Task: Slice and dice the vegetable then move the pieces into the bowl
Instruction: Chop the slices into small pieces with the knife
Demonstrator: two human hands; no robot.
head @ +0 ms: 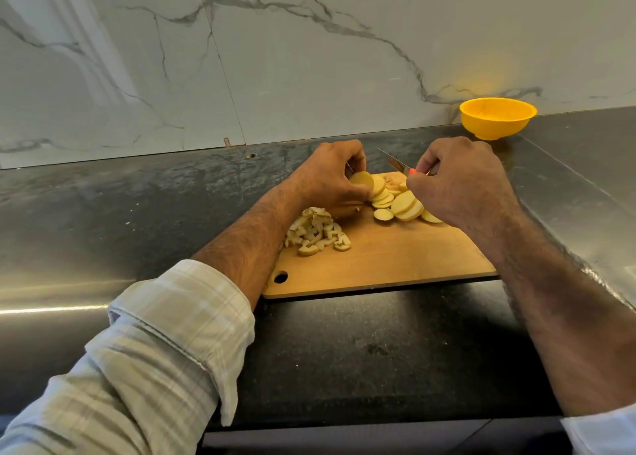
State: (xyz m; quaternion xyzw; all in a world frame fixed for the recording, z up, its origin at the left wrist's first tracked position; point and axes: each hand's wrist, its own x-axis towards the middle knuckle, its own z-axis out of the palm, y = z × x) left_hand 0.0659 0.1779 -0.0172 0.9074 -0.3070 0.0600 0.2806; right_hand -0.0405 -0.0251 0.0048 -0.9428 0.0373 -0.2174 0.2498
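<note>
Mid-task, by the look of it: dicing under way, nothing yet in the yellow bowl [498, 117], standing well apart beyond the far right corner of the cutting board [378, 258], against the marble wall. Round slices [395, 201] fanned along the board's far edge, toward its right side; diced pieces [316, 232] heaped near the left edge. Left hand [330, 176] curled over the far edge, pinching a few slices upright. Right hand [457, 182] closed round the red-handled knife [395, 162], blade pointing away and left, tip raised above the slices, not in contact. Likely step in hand: gathering a small stack of slices for cutting into strips and then cubes. To do it well: lay the pinched slices flat in a short, even stack on bare board between heap and fan, rather than cutting them on edge. Keep the stack low enough not to slide. Tuck the left fingertips back, knuckles toward the blade, before bringing the knife down. Cut parallel strips first, turn the stack, then cross-cut. Keep the tip low and clear of the left hand while repositioning; at present blade and fingers sit rather near each other. Push finished cubes left into the heap, leaving room for the next stack. Hold off on the bowl until the fan is gone.
</note>
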